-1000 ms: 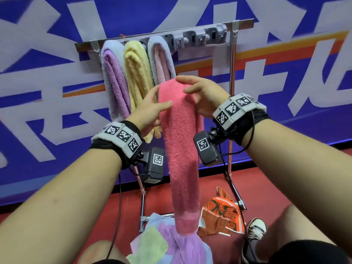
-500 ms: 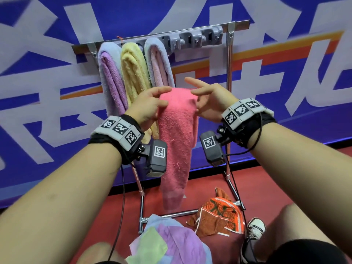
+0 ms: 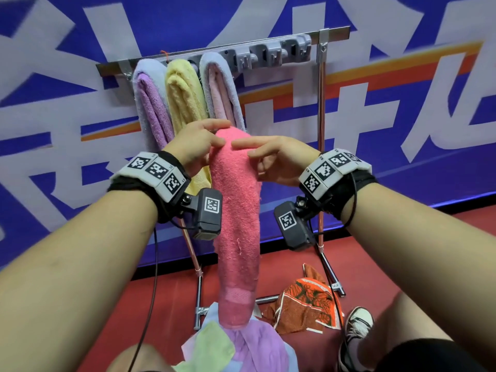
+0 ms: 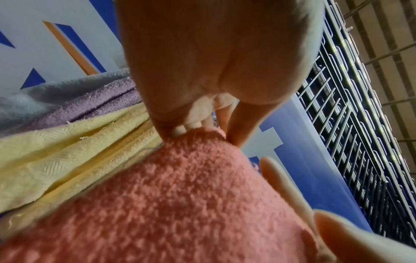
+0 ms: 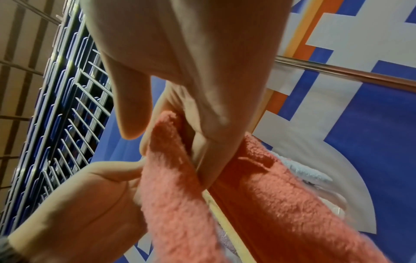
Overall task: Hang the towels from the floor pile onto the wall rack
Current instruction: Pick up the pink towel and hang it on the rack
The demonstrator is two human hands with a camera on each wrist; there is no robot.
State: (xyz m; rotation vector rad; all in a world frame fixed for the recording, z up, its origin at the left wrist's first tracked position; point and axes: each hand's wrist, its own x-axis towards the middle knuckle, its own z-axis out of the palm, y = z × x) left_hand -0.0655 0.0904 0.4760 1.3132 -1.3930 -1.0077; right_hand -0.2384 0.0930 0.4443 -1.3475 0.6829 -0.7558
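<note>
A pink towel [image 3: 237, 216] hangs folded over, its lower end reaching the floor pile [image 3: 257, 347]. My left hand [image 3: 224, 132] pinches the top of the fold from the left; the left wrist view shows thumb and fingers closed on the pink towel [image 4: 180, 186]. My right hand [image 3: 243, 149] holds the fold from the right, index finger laid along its top; in the right wrist view its fingers [image 5: 202, 151] are tucked between the towel's two layers [image 5: 175, 186]. The wall rack [image 3: 241, 48] is just behind, with a purple towel [image 3: 150, 103], a yellow towel [image 3: 182, 98] and a blue-pink towel [image 3: 220, 87] hung at its left.
Grey clips [image 3: 279, 53] on the rack's right half carry nothing. An orange patterned cloth [image 3: 308, 304] lies on the red floor by the stand's right leg [image 3: 330, 272]. My shoe [image 3: 357, 326] and knees are at the bottom of the head view.
The pink towel hangs longer than half a second ago, its end down at the pile again. My right index finger has come onto the fold's top; both hands stay below the hung towels.
</note>
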